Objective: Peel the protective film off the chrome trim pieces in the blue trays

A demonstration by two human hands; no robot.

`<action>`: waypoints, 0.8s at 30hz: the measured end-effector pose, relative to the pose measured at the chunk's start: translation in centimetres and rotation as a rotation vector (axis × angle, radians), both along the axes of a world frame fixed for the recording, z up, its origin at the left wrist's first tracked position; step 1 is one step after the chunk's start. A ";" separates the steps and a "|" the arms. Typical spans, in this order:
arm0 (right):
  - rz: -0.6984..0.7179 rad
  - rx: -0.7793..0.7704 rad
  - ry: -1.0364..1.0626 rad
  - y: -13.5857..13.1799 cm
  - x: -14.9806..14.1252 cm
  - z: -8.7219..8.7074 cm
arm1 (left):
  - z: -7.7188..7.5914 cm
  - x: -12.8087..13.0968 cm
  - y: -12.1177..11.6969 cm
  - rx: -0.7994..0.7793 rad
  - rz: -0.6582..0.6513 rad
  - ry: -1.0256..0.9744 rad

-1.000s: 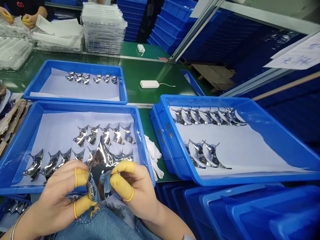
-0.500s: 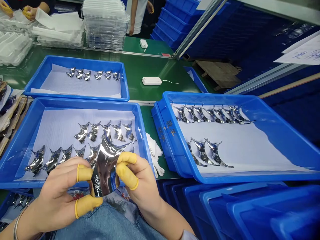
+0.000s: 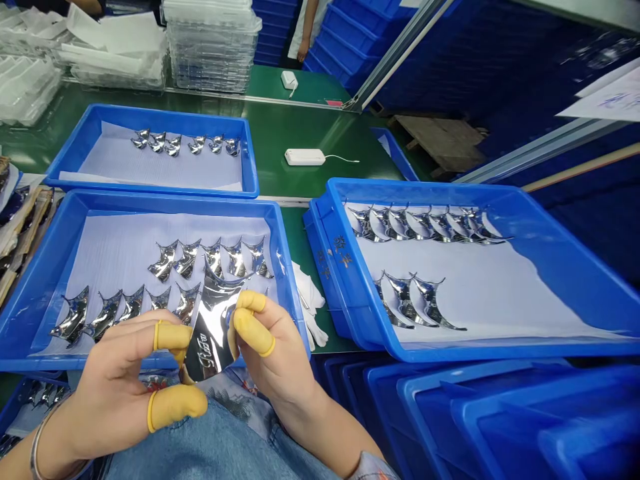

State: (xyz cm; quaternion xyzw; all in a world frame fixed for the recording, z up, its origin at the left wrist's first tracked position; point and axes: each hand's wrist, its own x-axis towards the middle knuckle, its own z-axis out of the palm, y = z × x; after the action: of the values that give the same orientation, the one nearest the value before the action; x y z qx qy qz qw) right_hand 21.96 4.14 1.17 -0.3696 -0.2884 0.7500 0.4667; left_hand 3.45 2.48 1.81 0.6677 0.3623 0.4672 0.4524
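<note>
Green workbench on some kind of factory line, with three blue trays on it, all lined with white paper. The back one has 6 small chrome pieces in a single row. The near-left one has 10 in two rows of 5, and the hands partly block the front row. The right one sits at a slight angle and has 3 in front, plus a back row of about 7, though they overlap too much for me to be sure.

The curved chrome piece with script lettering on it is up in the air, just above the near edge of the near-left tray and over the person's denim lap. Both hands are pinching it. The left hand and right hand grip opposite edges, with yellow rubber finger cots on the fingertips doing the holding.

A pair of white gloves lies between the two front trays. Beyond them are 2 white plastic boxes with cables, one being, and a tall stack of clear plastic trays. Stacked blue bins fill the lower right.
</note>
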 end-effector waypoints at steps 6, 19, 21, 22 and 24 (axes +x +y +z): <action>0.001 -0.181 0.170 0.4 -0.3 -0.8 | -0.2 -0.2 -0.4 -0.028 -0.050 -0.006; 0.235 -0.492 0.468 -0.3 -3.2 -4.2 | 0.8 0.2 -1.1 0.040 -0.142 0.049; 0.232 -0.514 0.469 -0.4 -3.2 -4.2 | 0.8 0.3 -1.1 0.054 -0.126 0.051; 0.233 -0.523 0.468 -0.4 -3.2 -4.1 | 0.8 0.3 -1.1 0.060 -0.117 0.048; 0.231 -0.530 0.459 -0.3 -3.2 -3.9 | 0.8 0.3 -1.1 0.074 -0.103 0.039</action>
State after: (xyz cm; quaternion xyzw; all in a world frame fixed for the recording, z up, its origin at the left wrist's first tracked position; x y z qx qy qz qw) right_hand 18.77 3.82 -2.74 -0.2647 -0.0116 0.9098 0.3194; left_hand 3.79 1.37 2.60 0.7106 0.3187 0.4434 0.4437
